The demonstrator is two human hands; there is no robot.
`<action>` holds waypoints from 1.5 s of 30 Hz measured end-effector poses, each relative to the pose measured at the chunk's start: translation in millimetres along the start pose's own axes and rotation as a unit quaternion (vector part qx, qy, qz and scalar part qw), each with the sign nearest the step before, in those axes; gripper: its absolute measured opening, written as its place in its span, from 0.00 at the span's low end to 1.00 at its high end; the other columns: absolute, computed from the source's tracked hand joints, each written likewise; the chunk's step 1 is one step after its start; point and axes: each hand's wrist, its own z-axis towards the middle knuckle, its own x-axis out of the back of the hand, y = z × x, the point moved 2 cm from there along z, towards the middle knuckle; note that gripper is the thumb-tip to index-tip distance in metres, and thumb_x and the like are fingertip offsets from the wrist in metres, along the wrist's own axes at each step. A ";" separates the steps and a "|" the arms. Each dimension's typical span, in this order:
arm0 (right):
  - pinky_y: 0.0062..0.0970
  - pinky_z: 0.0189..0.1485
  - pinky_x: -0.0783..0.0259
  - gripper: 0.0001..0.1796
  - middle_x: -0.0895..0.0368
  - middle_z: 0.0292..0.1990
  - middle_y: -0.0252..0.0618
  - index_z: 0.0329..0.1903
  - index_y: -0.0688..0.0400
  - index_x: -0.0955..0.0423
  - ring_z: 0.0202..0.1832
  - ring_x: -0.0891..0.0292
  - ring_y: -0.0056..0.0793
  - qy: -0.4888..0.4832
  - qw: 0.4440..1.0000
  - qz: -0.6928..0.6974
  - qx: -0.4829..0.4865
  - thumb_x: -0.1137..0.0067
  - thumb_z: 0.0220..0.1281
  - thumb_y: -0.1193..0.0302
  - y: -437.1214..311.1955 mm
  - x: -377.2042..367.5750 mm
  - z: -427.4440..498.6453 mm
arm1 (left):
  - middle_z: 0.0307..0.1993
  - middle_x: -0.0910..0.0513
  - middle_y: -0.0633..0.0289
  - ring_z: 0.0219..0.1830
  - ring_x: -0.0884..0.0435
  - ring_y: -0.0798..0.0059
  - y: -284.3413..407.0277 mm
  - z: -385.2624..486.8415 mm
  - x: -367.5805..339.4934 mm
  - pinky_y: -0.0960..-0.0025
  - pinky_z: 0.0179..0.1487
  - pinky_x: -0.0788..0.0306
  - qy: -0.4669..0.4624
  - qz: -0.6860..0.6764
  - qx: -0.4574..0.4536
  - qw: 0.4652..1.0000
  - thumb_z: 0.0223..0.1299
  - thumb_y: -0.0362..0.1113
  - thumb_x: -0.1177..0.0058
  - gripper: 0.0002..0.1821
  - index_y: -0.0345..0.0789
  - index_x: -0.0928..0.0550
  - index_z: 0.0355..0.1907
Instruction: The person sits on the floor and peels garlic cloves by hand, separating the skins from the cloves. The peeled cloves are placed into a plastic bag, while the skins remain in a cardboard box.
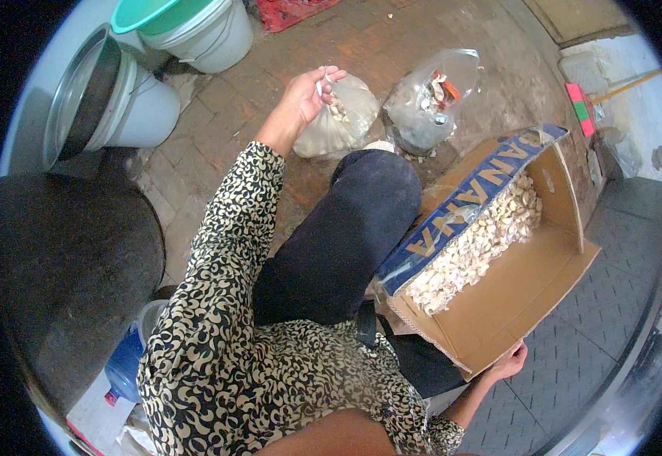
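My left hand is held over a clear plastic bag of pale pieces that look like garlic cloves; white tape or cloth wraps one finger. Its fingers are partly curled, and whether they pinch the bag's edge cannot be told. A cardboard banana box lies tilted at the right, with many garlic cloves heaped along its printed side. Low at the right, my right hand is at the box's lower edge, its fingers curled and partly hidden. A second clear bag, holding scraps, stands beyond my knee.
White buckets stand at the upper left, with a metal basin and a green basin on them. A large dark round surface fills the left. A blue water bottle lies below it. A red sheet lies at the top.
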 end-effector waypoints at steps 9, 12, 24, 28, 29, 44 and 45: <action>0.37 0.39 0.30 0.22 0.17 0.32 0.47 0.38 0.65 0.21 0.32 0.24 0.40 0.006 1.000 -0.010 -0.003 0.47 0.67 0.55 -26.1 9.4 -6.2 | 0.40 0.17 0.56 0.30 0.21 0.75 -43.3 -20.8 92.8 0.72 0.32 0.26 0.116 -0.039 -0.011 0.992 0.70 0.35 0.57 0.13 0.32 0.27 0.52; 0.38 0.39 0.30 0.22 0.17 0.31 0.47 0.37 0.65 0.21 0.32 0.24 0.41 0.021 1.000 -0.023 0.000 0.47 0.66 0.55 -30.0 9.5 -6.9 | 0.40 0.17 0.59 0.32 0.20 0.73 -79.0 -35.6 125.3 0.68 0.36 0.23 0.179 -0.062 0.045 0.981 0.71 0.37 0.57 0.14 0.37 0.28 0.55; 0.40 0.42 0.30 0.21 0.17 0.34 0.50 0.40 0.65 0.21 0.34 0.23 0.45 0.047 0.997 -0.064 0.022 0.48 0.68 0.57 -5.9 -18.3 -1.4 | 0.38 0.18 0.59 0.40 0.18 0.70 -66.8 -16.9 96.7 0.67 0.44 0.23 0.241 0.035 0.005 0.970 0.65 0.34 0.54 0.12 0.31 0.25 0.48; 0.36 0.45 0.28 0.17 0.16 0.36 0.50 0.42 0.64 0.21 0.36 0.21 0.43 0.058 0.997 0.018 -0.036 0.45 0.67 0.61 -3.8 -34.6 -6.7 | 0.37 0.18 0.56 0.37 0.17 0.70 -33.8 -6.4 32.2 0.70 0.41 0.21 0.053 0.079 -0.056 0.994 0.63 0.32 0.49 0.11 0.29 0.22 0.44; 0.36 0.45 0.27 0.16 0.16 0.37 0.50 0.43 0.64 0.22 0.37 0.21 0.42 0.066 0.997 0.013 -0.037 0.44 0.66 0.62 -2.2 -36.3 -4.4 | 0.39 0.16 0.54 0.36 0.17 0.70 -29.9 0.0 13.4 0.70 0.41 0.20 -0.045 0.059 -0.067 0.995 0.62 0.31 0.47 0.11 0.28 0.22 0.45; 0.26 0.44 0.26 0.10 0.15 0.35 0.40 0.40 0.62 0.20 0.38 0.19 0.25 0.072 0.963 0.193 0.175 0.43 0.63 0.69 -240.0 35.6 30.9 | 0.37 0.16 0.63 0.36 0.18 0.70 -17.1 -308.6 -310.7 0.66 0.37 0.25 -0.617 0.318 -0.491 0.527 0.49 0.32 0.41 0.08 0.39 0.15 0.34; 0.26 0.44 0.26 0.11 0.15 0.35 0.41 0.39 0.62 0.19 0.37 0.19 0.26 0.028 0.964 0.193 0.181 0.43 0.63 0.67 -250.4 12.5 40.6 | 0.36 0.16 0.64 0.34 0.18 0.69 -17.9 -316.0 -306.7 0.64 0.33 0.24 -0.657 0.314 -0.486 0.484 0.48 0.33 0.40 0.07 0.40 0.15 0.33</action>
